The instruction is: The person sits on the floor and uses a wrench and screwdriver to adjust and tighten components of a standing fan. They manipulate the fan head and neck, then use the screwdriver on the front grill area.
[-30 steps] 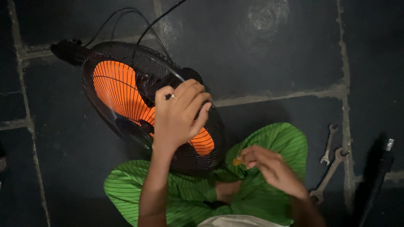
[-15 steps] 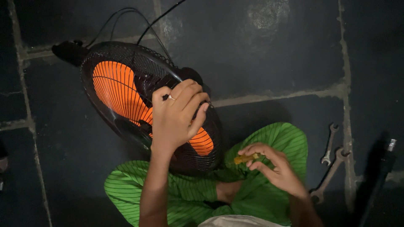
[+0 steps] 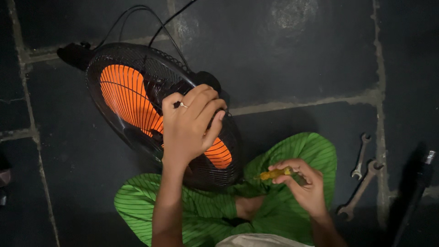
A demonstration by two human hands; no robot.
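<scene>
A fan [image 3: 132, 98] with orange blades inside a black wire cage lies tilted on the dark stone floor in front of my crossed legs. My left hand [image 3: 190, 123], with a ring on one finger, grips the back motor housing of the fan. My right hand [image 3: 304, 183] is over my right knee and holds a small yellow-handled screwdriver [image 3: 274, 174], its tip pointing left toward the fan. I wear green striped trousers [image 3: 292, 151].
Two metal spanners [image 3: 361, 176] lie on the floor to my right. A dark long object [image 3: 418, 183] lies at the right edge. The fan's black cords [image 3: 137, 18] run toward the top. Pale grout lines cross the dark slabs.
My right hand has picked up the yellow screwdriver and drawn it in over my knee, toward the fan. My left hand stays on the fan's back.
</scene>
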